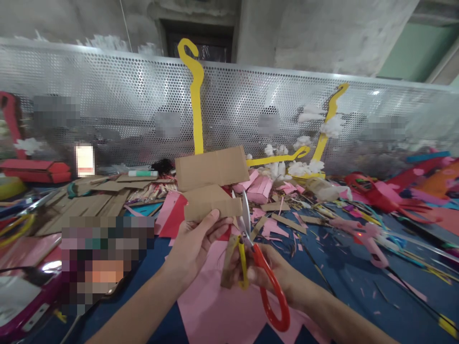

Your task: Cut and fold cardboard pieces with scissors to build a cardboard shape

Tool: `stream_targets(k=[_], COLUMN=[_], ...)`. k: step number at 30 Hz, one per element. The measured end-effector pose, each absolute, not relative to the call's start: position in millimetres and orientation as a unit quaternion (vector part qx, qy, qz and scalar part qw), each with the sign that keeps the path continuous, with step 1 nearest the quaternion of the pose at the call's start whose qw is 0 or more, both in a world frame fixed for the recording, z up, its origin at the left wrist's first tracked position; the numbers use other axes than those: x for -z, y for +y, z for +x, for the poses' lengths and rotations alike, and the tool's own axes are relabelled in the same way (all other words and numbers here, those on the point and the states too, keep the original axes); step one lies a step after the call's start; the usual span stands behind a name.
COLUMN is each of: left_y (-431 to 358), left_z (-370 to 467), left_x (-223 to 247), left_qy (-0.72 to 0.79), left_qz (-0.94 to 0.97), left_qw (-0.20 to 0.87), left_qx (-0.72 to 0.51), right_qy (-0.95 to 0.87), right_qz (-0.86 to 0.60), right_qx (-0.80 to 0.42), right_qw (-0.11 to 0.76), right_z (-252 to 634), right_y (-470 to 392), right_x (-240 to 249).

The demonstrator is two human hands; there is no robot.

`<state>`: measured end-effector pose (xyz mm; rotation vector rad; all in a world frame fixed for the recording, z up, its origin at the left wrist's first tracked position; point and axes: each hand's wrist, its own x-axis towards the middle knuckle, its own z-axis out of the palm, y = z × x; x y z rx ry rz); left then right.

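Observation:
Pinched in my left hand (pixel 195 243) is a small folded piece of brown cardboard (pixel 204 210), held up at the middle of the view. My right hand (pixel 274 270) grips a pair of scissors (pixel 270 291) with one red and one yellow handle. Their blades stand apart and point up at the right edge of the cardboard piece. By my right fingers hangs a narrow cardboard strip (pixel 227 265); whether the fingers hold it I cannot tell. Right behind the piece stands a larger cardboard panel (pixel 211 169), with a tall yellow hooked strip (pixel 197 114) rising behind it. Pink paper (pixel 222 310) lies beneath my hands.
A pink glue gun (pixel 369 239) with a cord lies on the right. Paper and cardboard scraps (pixel 287 222) litter the blue table (pixel 308 317). Cardboard sheets (pixel 86 205) are piled on the left. Beyond the table runs a perforated metal panel (pixel 236 100).

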<state>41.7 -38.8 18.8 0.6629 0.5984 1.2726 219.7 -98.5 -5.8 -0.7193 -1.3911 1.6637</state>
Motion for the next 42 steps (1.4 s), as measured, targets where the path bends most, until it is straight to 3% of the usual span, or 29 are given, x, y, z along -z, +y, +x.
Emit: stream_targets(k=[42], left_y=[-41], left_z=[41], left_x=[-20], left_qy=[0.248], left_qz=[0.319], left_qw=[0.714], left_qx=[-0.572], right_qy=[-0.465], right_qz=[-0.244], right_qx=[-0.731], right_qw=[0.437], right_z=[213], right_y=[-95], right_x=[26])
